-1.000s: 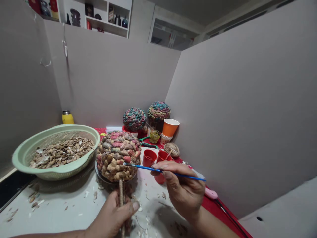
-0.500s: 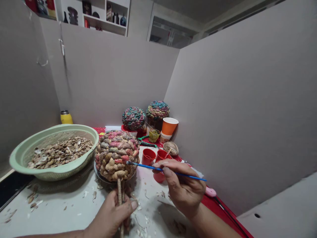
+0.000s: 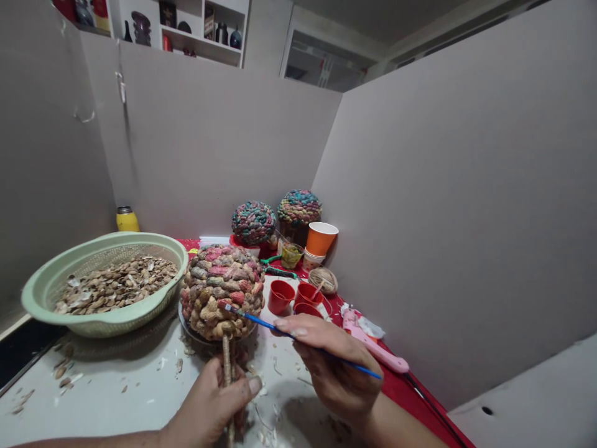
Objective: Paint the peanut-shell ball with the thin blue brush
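Observation:
A ball covered in peanuts (image 3: 221, 289) rests over a dish (image 3: 186, 325), its upper peanuts coloured pink, red and grey, its lower ones plain tan. A twine-wrapped stick (image 3: 227, 361) comes out of the ball toward me. My left hand (image 3: 224, 395) is closed around that stick. In my right hand (image 3: 333, 361) a thin blue paintbrush (image 3: 265, 323) is pinched between thumb and fingers. The brush's bristles meet the front of the ball, near the border of red and tan peanuts. Small red cups (image 3: 281, 297) stand just beyond my right hand.
At left sits a green strainer basket (image 3: 41, 305) of shells. Two painted peanut balls (image 3: 254, 222), an orange paper cup (image 3: 321, 238) and a twine roll (image 3: 323, 280) stand at the back. A pink glue gun (image 3: 377, 350) lies right. Shell bits litter the white board (image 3: 116, 414).
My right hand has moved left and slightly down, and the brush tip has shifted left across the ball. More of the pink glue gun shows. My left hand keeps its hold.

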Action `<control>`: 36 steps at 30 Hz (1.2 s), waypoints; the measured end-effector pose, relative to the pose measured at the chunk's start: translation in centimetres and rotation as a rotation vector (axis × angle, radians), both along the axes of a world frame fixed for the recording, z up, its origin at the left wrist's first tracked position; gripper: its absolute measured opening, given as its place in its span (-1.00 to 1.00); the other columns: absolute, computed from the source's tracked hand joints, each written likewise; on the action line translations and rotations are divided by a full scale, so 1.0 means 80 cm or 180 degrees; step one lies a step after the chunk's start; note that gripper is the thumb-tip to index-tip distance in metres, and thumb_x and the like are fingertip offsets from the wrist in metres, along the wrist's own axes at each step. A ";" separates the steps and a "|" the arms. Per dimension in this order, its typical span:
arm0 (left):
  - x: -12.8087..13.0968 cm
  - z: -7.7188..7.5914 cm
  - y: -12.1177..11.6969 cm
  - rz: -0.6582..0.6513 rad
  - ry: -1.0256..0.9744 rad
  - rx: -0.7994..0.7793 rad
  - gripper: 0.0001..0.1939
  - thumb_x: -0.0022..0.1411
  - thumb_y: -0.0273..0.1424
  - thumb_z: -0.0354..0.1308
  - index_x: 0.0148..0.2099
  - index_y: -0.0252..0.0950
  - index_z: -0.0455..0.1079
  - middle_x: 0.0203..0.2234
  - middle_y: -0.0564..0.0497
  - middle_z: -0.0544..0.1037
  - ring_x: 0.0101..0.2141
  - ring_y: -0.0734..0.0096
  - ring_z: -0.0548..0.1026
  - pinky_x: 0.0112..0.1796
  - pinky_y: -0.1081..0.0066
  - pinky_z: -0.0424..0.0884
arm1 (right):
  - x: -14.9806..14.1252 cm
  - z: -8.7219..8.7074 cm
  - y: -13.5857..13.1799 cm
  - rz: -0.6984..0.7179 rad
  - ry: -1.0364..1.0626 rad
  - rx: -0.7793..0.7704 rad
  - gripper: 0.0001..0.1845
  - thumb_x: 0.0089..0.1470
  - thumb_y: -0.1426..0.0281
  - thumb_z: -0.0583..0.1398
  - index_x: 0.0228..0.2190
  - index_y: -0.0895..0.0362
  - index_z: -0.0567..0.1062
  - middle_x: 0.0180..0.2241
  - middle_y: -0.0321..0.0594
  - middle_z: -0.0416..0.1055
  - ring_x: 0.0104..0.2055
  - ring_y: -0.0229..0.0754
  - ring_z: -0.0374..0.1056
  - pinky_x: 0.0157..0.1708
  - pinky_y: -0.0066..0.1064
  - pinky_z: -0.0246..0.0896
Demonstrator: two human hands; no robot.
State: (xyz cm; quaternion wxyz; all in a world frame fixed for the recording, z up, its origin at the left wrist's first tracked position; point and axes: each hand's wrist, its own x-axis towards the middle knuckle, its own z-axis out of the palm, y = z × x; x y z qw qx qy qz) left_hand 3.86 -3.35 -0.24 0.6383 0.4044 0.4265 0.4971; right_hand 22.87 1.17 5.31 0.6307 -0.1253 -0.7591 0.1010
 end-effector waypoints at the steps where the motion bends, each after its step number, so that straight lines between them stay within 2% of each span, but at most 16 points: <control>1: 0.000 0.000 0.000 0.0025 -0.0033 0.0007 -0.41 -0.13 0.05 0.56 -0.25 -0.27 0.51 -0.38 -0.02 0.55 -0.31 0.24 0.44 -0.24 0.34 0.42 | 0.000 0.000 0.000 0.0005 -0.0057 0.0005 -0.48 0.19 0.68 0.25 0.07 -0.06 0.59 -0.14 -0.20 0.72 -0.12 -0.08 0.69 -0.12 -0.26 0.67; 3: 0.001 0.000 0.000 -0.0011 -0.0045 -0.0004 -0.42 -0.12 0.06 0.56 -0.26 -0.26 0.48 -0.44 0.03 0.49 -0.38 0.29 0.41 -0.33 0.38 0.40 | 0.001 0.000 0.000 -0.0036 -0.0113 0.0024 -0.46 0.19 0.69 0.24 0.07 -0.06 0.58 -0.14 -0.18 0.72 -0.13 -0.07 0.69 -0.13 -0.24 0.67; 5: 0.001 -0.001 0.000 -0.0136 0.0021 -0.0056 -0.41 -0.10 0.09 0.53 -0.28 -0.24 0.43 -0.53 0.11 0.38 -0.51 0.39 0.31 -0.49 0.41 0.30 | 0.003 0.003 0.000 -0.0090 -0.0110 0.0083 -0.47 0.18 0.69 0.23 0.06 -0.05 0.59 -0.16 -0.17 0.72 -0.16 -0.06 0.69 -0.16 -0.23 0.67; 7: 0.000 -0.002 0.000 -0.0229 0.0063 -0.0081 -0.41 -0.07 0.12 0.50 -0.33 -0.23 0.37 -0.59 0.17 0.29 -0.58 0.46 0.22 -0.56 0.42 0.21 | 0.006 0.005 0.000 -0.0172 -0.0057 0.0180 -0.50 0.16 0.68 0.23 0.03 -0.03 0.60 -0.20 -0.16 0.73 -0.18 -0.05 0.69 -0.20 -0.23 0.67; 14: -0.002 -0.008 0.002 -0.0233 0.0051 -0.0123 -0.37 -0.11 0.14 0.51 -0.39 -0.25 0.34 -0.60 0.18 0.31 -0.57 0.51 0.22 -0.53 0.45 0.20 | 0.011 0.007 0.002 -0.0362 0.0212 0.0241 -0.46 0.11 0.71 0.25 0.00 -0.04 0.62 -0.23 -0.21 0.72 -0.24 -0.09 0.68 -0.27 -0.28 0.67; 20: -0.002 -0.006 0.002 -0.0245 0.0087 -0.0132 -0.36 -0.10 0.15 0.51 -0.38 -0.24 0.33 -0.60 0.21 0.28 -0.58 0.53 0.21 -0.53 0.45 0.19 | 0.014 0.003 0.005 -0.0189 0.0398 0.0209 -0.53 0.19 0.67 0.23 0.01 -0.03 0.62 -0.19 -0.21 0.72 -0.22 -0.11 0.68 -0.21 -0.26 0.67; 24: -0.001 -0.005 0.002 -0.0270 0.0144 -0.0125 -0.37 -0.09 0.17 0.49 -0.42 -0.23 0.31 -0.62 0.21 0.29 -0.58 0.52 0.21 -0.54 0.44 0.24 | 0.011 0.001 0.004 -0.0269 0.0224 0.0238 -0.55 0.19 0.64 0.25 0.01 -0.02 0.61 -0.20 -0.20 0.72 -0.18 -0.08 0.69 -0.20 -0.25 0.67; 31: -0.002 -0.012 0.003 -0.0301 0.0053 -0.0123 -0.37 -0.09 0.17 0.49 -0.44 -0.23 0.32 -0.65 0.22 0.27 -0.58 0.52 0.17 -0.55 0.46 0.21 | 0.012 0.006 0.005 -0.0382 0.0113 0.0405 -0.51 0.14 0.68 0.25 0.02 0.00 0.61 -0.24 -0.15 0.72 -0.23 -0.06 0.69 -0.27 -0.25 0.67; 36: -0.003 -0.013 0.003 -0.0320 0.0117 -0.0038 -0.40 -0.05 0.14 0.48 -0.40 -0.26 0.35 -0.61 0.20 0.29 -0.57 0.52 0.19 -0.54 0.46 0.19 | 0.021 0.005 0.005 -0.0387 0.0120 0.0560 -0.59 0.17 0.66 0.27 0.00 0.07 0.61 -0.24 -0.13 0.73 -0.26 -0.07 0.69 -0.24 -0.24 0.67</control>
